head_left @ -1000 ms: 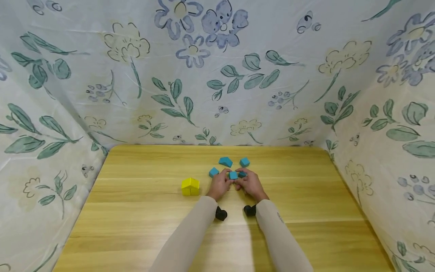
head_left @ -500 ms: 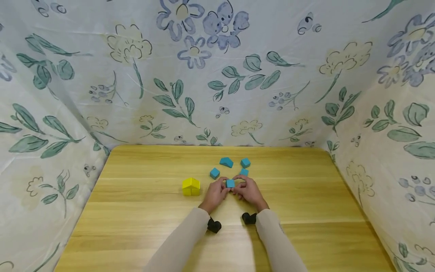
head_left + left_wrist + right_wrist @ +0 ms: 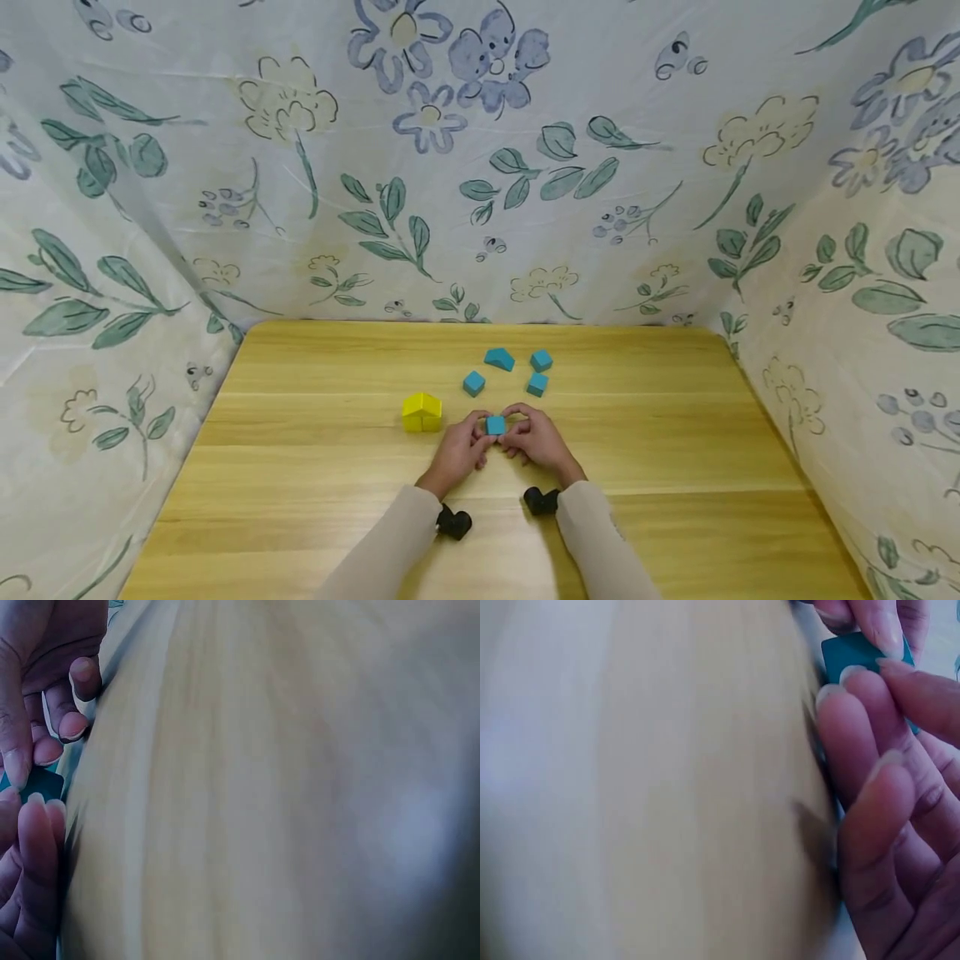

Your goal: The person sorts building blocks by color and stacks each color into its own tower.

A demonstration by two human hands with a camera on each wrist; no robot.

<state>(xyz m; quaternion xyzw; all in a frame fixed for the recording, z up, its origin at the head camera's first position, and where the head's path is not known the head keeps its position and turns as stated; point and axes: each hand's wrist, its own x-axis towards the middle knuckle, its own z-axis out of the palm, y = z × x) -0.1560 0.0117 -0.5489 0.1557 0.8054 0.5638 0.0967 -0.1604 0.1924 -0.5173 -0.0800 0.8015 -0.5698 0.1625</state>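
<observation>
In the head view a small blue block (image 3: 495, 426) sits between my two hands, close above or on the wooden table. My left hand (image 3: 457, 452) pinches its left side with curled fingers. From the right, the fingertips of my right hand (image 3: 538, 439) pinch the same block. The right wrist view shows the blue block (image 3: 849, 656) partly covered by fingertips from both hands. In the left wrist view only a dark edge of the block (image 3: 46, 784) shows between the fingers.
Behind the hands lie a blue arch-like block (image 3: 498, 359) and blue cube-like blocks (image 3: 541, 360), several pieces in all. A yellow house-shaped group of blocks (image 3: 422, 412) stands to the left. Floral cloth (image 3: 480, 167) walls the wooden table (image 3: 300, 500) at back and sides.
Both hands have drawn the blue block nearer to me and slightly left, away from the other blue blocks. The blue block at right, formerly partly hidden by the right hand, now shows fully.
</observation>
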